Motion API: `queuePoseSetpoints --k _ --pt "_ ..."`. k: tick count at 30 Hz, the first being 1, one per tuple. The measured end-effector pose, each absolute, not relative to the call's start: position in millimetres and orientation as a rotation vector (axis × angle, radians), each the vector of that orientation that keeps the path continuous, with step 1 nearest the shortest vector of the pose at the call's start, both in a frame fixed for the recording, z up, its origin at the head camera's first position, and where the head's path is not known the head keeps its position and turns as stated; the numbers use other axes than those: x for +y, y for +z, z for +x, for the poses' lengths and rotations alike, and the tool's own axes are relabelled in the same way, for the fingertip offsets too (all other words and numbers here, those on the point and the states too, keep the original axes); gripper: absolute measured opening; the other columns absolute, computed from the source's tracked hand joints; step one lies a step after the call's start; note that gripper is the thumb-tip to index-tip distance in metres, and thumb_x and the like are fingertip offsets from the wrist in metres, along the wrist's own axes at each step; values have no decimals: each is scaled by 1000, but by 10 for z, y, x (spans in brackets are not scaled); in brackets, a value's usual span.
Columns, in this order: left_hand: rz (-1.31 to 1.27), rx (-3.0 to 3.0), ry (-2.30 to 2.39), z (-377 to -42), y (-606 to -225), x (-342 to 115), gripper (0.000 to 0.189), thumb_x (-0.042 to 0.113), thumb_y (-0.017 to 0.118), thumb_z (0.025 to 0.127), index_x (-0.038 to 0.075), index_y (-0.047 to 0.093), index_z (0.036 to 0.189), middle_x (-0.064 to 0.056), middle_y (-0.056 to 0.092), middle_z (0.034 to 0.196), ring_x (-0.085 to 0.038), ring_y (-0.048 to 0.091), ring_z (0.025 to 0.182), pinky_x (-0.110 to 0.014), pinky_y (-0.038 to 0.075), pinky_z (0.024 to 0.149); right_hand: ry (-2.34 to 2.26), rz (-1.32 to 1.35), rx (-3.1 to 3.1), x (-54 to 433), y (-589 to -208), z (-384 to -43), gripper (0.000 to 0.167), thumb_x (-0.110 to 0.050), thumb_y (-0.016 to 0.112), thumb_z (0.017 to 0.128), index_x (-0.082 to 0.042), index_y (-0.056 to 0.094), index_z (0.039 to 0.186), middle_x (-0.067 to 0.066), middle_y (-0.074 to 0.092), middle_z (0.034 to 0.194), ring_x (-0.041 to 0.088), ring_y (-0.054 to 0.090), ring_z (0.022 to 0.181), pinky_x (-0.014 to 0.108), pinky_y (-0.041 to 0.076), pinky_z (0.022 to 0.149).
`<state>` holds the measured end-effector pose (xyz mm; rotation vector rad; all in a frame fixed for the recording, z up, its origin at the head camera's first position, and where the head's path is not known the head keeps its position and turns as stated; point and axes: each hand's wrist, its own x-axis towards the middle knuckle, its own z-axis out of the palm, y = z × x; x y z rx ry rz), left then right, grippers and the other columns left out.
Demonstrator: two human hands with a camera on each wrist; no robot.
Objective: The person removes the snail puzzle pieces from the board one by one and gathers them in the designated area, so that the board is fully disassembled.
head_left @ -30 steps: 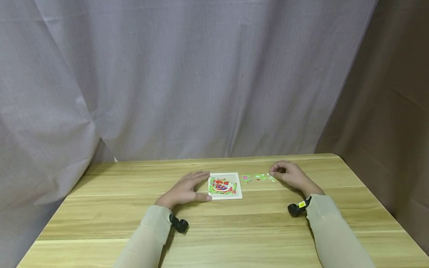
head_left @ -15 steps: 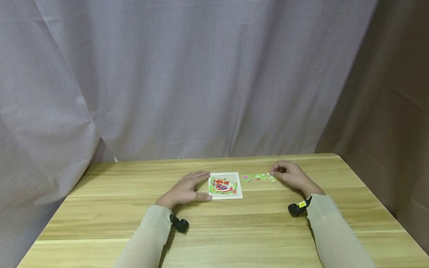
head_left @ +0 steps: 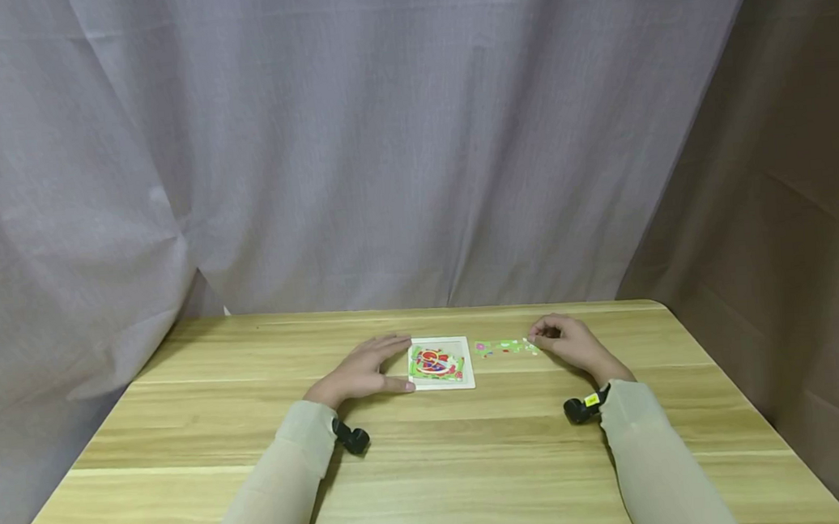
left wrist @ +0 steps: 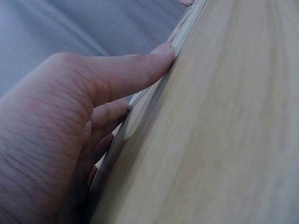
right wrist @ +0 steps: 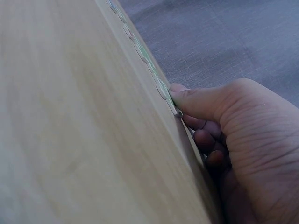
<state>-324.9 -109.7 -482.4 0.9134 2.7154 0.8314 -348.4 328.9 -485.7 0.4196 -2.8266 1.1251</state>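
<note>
In the head view a square white puzzle tray [head_left: 470,364] lies flat, holding a jumble of colourful jigsaw pieces [head_left: 435,363]. My left hand [head_left: 361,371] rests along its left side, thumb by the near corner and fingers by the far one; the left wrist view shows the straight thumb [left wrist: 140,70] touching the tray's edge. Right of the tray lies a green strip of joined jigsaw pieces [head_left: 502,347] with a knobbed near edge. At the strip's right end my right hand [head_left: 567,342] pinches a jigsaw piece [right wrist: 173,105] with thumb and curled forefinger, partly hiding it.
The wooden table [head_left: 449,471] reaches back to a grey curtain [head_left: 382,151]. A brown curtain [head_left: 790,228] hangs on the right. Each wrist carries a small black camera, such as the left one [head_left: 351,437].
</note>
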Motion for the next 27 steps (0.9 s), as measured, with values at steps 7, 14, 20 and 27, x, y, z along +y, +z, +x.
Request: queuePoseSetpoints --k 7,14,20,27 --pt "905 2714 828 -3232 -4816 -1096 95 54 78 97 11 42 174 -16 36 184 -43 29 172 -68 14 142 1115 411 -2830 3300 -4885 -3500 15 -19 77 108 -5 80 112 11 75 107 17 61 95 32 50 87" --pt "900 2713 828 -3222 -4795 -1095 95 53 78 97 10 42 174 -15 36 184 -43 29 173 -67 14 143 1112 425 -2822 3297 -4869 -3495 15 -17 77 108 -4 80 112 11 75 108 18 62 96 31 51 87" --pt "900 2716 816 -3217 -4794 -1093 95 53 78 97 10 42 174 -15 36 184 -42 29 173 -66 13 143 1109 428 -2816 3302 -4872 -3492 16 -18 76 108 -4 81 113 10 75 107 15 61 94 30 50 85" --pt "895 2714 831 -3213 -4789 -1095 95 53 79 97 11 43 174 -15 36 184 -42 29 173 -67 13 143 1106 426 -2809 3302 -4872 -3496 15 -17 77 108 -4 81 113 10 75 107 15 61 94 29 50 84"
